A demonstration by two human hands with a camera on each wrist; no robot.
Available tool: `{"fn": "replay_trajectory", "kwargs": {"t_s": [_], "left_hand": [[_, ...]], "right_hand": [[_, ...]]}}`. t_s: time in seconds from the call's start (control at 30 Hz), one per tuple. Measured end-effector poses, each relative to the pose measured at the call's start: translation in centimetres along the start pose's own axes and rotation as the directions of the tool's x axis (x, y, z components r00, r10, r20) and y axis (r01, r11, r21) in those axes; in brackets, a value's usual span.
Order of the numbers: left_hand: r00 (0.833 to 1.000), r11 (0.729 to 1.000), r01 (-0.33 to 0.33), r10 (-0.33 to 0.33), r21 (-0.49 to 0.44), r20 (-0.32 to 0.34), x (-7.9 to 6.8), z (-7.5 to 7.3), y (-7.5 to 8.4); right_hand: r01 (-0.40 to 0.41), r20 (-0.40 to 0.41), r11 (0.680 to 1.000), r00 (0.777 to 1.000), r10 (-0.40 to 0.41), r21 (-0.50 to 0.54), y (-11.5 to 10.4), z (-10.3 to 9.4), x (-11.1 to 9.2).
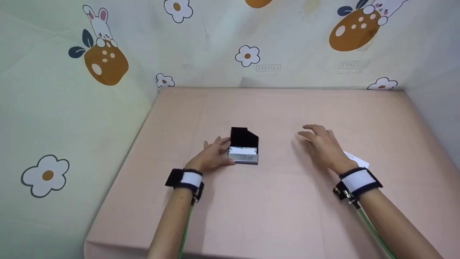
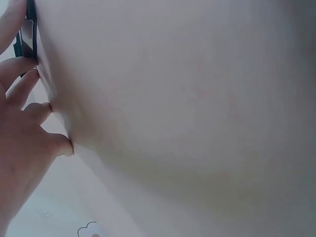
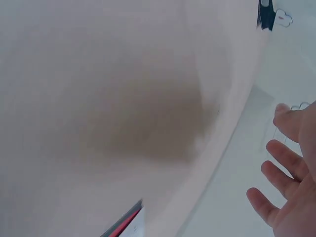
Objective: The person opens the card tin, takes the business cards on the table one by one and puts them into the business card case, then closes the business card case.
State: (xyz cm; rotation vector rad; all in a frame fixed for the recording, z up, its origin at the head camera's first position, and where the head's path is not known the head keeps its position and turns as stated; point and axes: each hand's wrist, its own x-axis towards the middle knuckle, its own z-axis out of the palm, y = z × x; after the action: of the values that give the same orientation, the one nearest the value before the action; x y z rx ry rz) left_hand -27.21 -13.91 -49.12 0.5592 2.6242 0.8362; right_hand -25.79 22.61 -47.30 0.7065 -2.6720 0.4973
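Note:
A small card case (image 1: pixel 244 138) stands with its black lid raised near the middle of the table. White cards (image 1: pixel 243 155) fill its lower part. My left hand (image 1: pixel 212 154) holds the case by its left side, thumb at the front corner and a finger at the side near the hinge. In the left wrist view, the dark edge of the case (image 2: pixel 32 29) shows between thumb and finger, while other fingertips rest on the cloth. My right hand (image 1: pixel 323 145) hovers over the table to the right, fingers spread and slightly bent, holding nothing.
A white card-like piece (image 1: pixel 359 160) with print lies partly hidden behind the right wrist; a corner with a pink-red edge (image 3: pixel 126 224) shows in the right wrist view. A pinkish cloth covers the table (image 1: pixel 273 208). Patterned curtains (image 1: pixel 215 43) stand behind and at the left.

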Motion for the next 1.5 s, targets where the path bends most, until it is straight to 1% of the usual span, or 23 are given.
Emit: {"fn": "replay_trajectory", "kwargs": {"t_s": [0.17,0.33,0.43,0.63,0.73,0.83,0.97,1.07,1.27,1.5], "left_hand": [[1.000,1.000,-0.001,0.001,-0.014,-0.001,-0.1,0.1,-0.1],[1.000,1.000,0.000,0.000,-0.018,-0.008,0.0,0.2,-0.2],[1.000,1.000,0.000,0.000,-0.002,-0.008,0.0,0.3,-0.2],[1.000,1.000,0.005,-0.005,0.000,-0.001,-0.2,0.0,-0.1],[1.000,1.000,0.010,-0.010,0.003,-0.001,-0.2,0.0,-0.1],[1.000,1.000,0.013,-0.013,0.000,-0.002,-0.2,-0.1,0.0],[1.000,1.000,0.014,-0.014,0.008,0.007,-0.2,-0.1,0.1],[1.000,1.000,0.015,-0.015,0.008,0.009,-0.2,-0.1,0.2],[1.000,1.000,0.011,-0.012,-0.015,-0.011,-0.3,-0.1,0.2],[1.000,1.000,-0.005,0.005,-0.018,-0.011,-0.2,0.0,0.1]], "right_hand": [[-0.043,-0.001,0.999,0.999,0.043,0.002,1.0,-0.7,-0.9],[-0.081,0.027,0.996,0.996,0.082,-0.023,1.7,-1.3,-1.8],[-0.106,0.046,0.994,0.993,0.108,-0.032,2.2,-1.6,-2.4],[-0.109,0.030,0.993,0.993,0.110,-0.045,3.4,-2.2,-4.0],[-0.121,0.040,0.990,0.992,0.124,-0.070,4.1,-2.4,-4.8],[-0.151,0.069,0.985,0.985,0.156,-0.080,4.6,-2.7,-5.7],[-0.220,0.107,0.973,0.968,0.227,-0.074,5.2,-3.2,-6.9],[-0.249,0.128,0.965,0.958,0.257,-0.078,5.5,-3.5,-7.5],[-0.267,0.171,0.960,0.945,0.277,-0.082,6.0,-4.0,-8.4],[-0.272,0.202,0.958,0.937,0.286,-0.094,6.6,-4.5,-9.2]]}}
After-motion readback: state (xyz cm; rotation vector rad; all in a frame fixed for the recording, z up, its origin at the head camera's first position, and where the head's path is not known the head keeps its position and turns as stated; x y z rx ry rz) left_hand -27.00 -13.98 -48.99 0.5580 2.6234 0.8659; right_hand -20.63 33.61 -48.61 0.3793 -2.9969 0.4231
